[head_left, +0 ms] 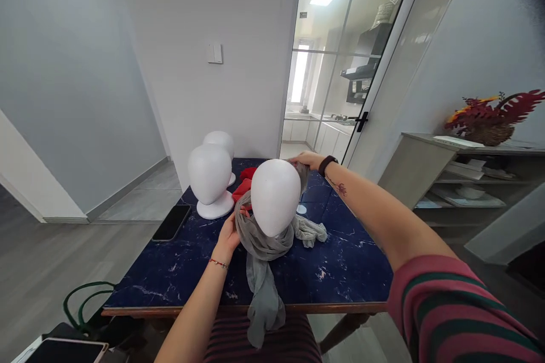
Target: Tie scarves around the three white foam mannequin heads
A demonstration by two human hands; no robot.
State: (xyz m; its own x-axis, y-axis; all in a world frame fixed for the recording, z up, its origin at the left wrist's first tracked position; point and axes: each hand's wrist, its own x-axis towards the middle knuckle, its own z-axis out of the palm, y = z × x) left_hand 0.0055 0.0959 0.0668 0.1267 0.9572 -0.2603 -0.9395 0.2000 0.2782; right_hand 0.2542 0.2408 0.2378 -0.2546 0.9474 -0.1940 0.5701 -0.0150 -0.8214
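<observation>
A white foam mannequin head stands at the near middle of the blue table, a grey scarf wound about its neck. One end of the scarf hangs down over the table's front edge. My left hand grips the scarf at the left of the head, its fingers partly hidden in the folds. On the far right side, my right hand is closed on another grey length of the scarf, held up beside the head. A bunched, paler grey piece of cloth lies right of the neck.
Two more white mannequin heads stand at the back left, near red cloth. A black phone lies at the table's left edge. Beyond are a glass door and a shelf on the right.
</observation>
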